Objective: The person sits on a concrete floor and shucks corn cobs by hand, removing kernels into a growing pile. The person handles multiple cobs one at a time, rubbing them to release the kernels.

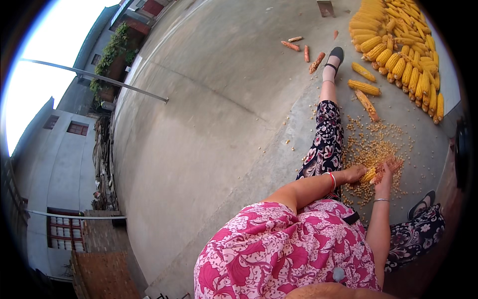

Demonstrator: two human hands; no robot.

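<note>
My left hand (354, 174), with a red and a white band at the wrist, grips a partly shelled ear of corn (368, 175) that still bears yellow kernels. My right hand (384, 180), wearing a silver bangle, holds a reddish corn cob (392, 164) against that ear. Fingers hide part of both pieces. Loose corn kernels (368, 144) lie scattered on the concrete around and below my hands. Beyond them rest a partly stripped ear (366, 105) and two fuller ears of corn, the nearer one (364, 87) and the farther one (363, 71).
A large heap of yellow corn ears (407, 56) is stacked at the upper right. Several reddish cobs (307, 53) lie past my outstretched left leg (325, 138). My right leg (414, 239) is bent at the right. Concrete ground (194, 123) stretches left towards buildings (63, 149).
</note>
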